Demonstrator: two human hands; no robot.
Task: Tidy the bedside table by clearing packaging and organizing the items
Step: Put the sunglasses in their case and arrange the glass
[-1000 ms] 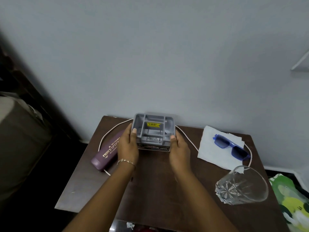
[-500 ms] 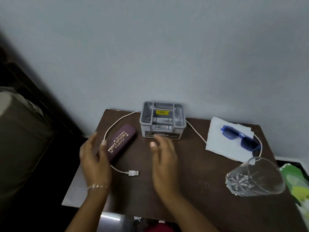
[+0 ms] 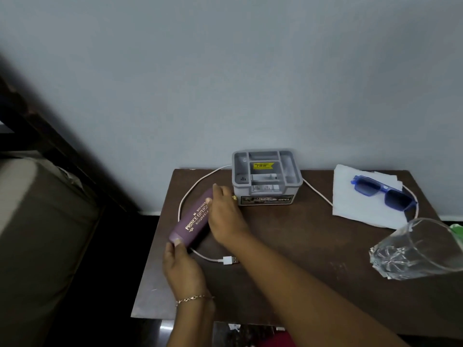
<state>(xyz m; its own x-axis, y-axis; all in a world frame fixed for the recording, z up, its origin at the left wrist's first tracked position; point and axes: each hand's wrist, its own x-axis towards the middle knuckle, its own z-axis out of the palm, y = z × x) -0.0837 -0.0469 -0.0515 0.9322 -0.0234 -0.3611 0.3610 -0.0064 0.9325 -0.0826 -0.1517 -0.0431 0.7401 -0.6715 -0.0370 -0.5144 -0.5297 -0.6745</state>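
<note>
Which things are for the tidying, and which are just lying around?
For the tidying: case, held by the left hand and right hand; organizer; cable; sunglasses; napkin; glass; table.
Just lying around: bed; green bag beside the table.

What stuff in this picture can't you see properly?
All in the head view:
- Gold lettering on the purple case: its end is covered by the right hand.
- Part of the white cable: hidden behind the grey organizer.
- Print on the yellow sticker: too small to read.
- Side of the glass: cut off by the right edge.
- The green thing: mostly behind the glass and off-frame.
</note>
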